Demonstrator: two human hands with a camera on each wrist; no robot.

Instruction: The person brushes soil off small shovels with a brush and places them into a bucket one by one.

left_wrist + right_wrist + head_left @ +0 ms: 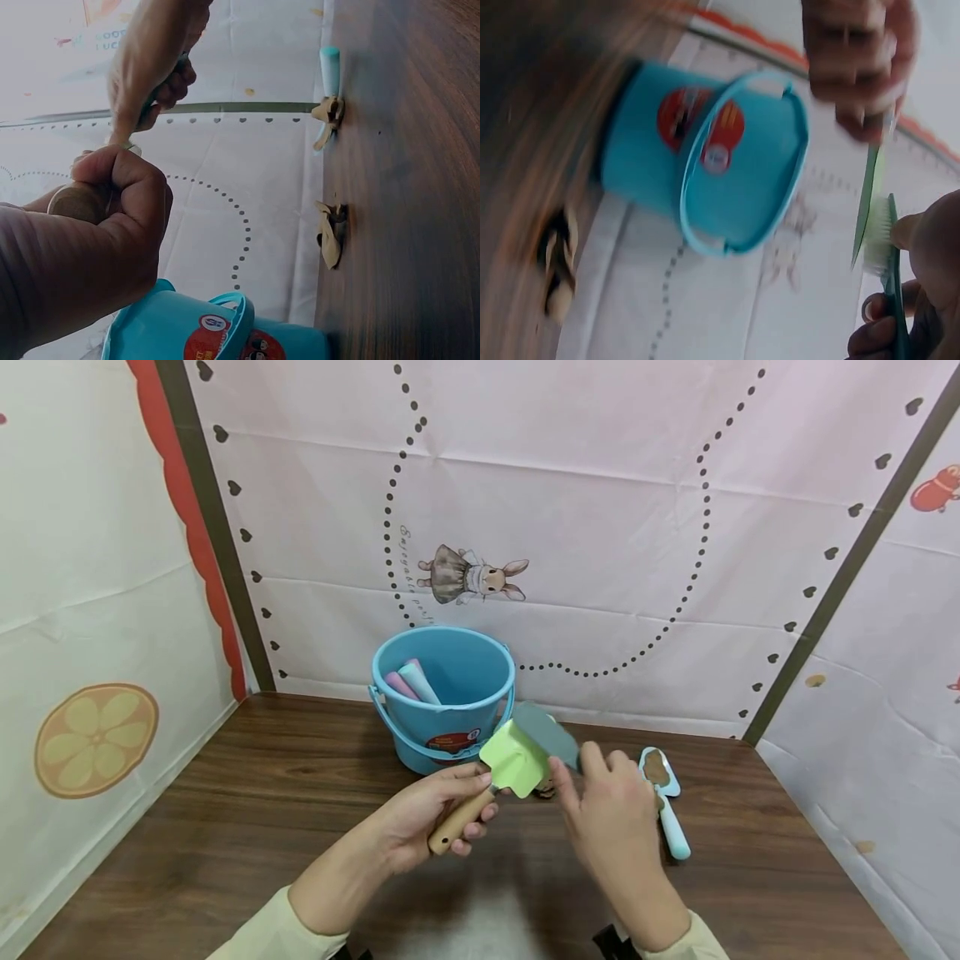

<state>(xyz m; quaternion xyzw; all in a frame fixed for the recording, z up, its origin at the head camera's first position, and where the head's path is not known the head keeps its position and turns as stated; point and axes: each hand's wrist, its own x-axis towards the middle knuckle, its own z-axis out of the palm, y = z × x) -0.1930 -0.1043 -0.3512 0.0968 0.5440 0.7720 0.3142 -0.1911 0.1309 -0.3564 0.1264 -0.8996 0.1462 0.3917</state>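
My left hand (pixel 435 814) grips a small light-green toy shovel (pixel 516 760) by its wooden handle (pixel 461 822), the blade tilted up. In my right hand (pixel 615 810) is a dark-green brush (pixel 546 735), pinched between thumb and fingers. The brush's pale bristles (pixel 879 236) face the shovel blade and appear to touch it in the right wrist view. Both tools are held above the table, in front of a blue bucket (pixel 442 727). The left wrist view shows the curled left hand (pixel 120 187) around the handle's end, while the shovel blade is hidden there.
Pink and light-blue handles (pixel 420 681) stick up inside the bucket. To the right, a light-blue trowel (pixel 675 831) lies on the brown wooden table (pixel 300 752), with something brown at its blade. Another tan and black item (pixel 330 236) lies nearer the bucket. Printed cloth (pixel 585 552) surrounds the table.
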